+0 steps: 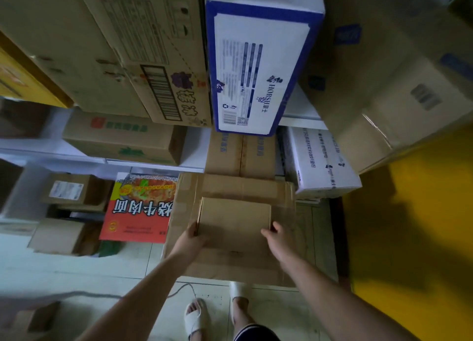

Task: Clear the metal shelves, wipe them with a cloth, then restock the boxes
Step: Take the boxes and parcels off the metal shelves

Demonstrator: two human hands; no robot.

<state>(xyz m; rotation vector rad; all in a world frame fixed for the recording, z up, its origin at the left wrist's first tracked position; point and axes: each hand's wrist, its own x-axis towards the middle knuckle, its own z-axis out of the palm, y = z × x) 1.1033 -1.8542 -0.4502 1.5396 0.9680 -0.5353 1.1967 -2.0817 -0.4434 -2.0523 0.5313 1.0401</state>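
Small cardboard box [234, 220] sits between the two hands, held flat with its plain top facing up. The left hand [192, 235] grips its near left corner, fingers curled round the side edge. The right hand [276, 234] grips the near right corner in the same way, thumb lying on the top face. Both forearms reach in from the lower edge of the view, so the box is straight out in front of the person at arm's length.

Directly under the box is a large brown carton [230, 186] with tape across its lid, standing on the tiled floor [76, 269]. Whether the small box rests on that lid or is held just above it cannot be told.

Touching the large carton's left side is a red noodle carton [135, 212] with printed characters. Beyond both run the white metal shelves [51, 146], with a green-printed carton [120, 136] on one level and a small labelled box [71, 188] on the level below. Higher up, a blue and white carton [258, 67] stands beside a brown barcode carton [153, 59]. A white printed carton [322, 161] lies to the right of the large one, near a yellow wall [409, 212]. The person's feet in pale sandals [195, 317] stand on the floor below the arms, beside a thin cable [186, 288].
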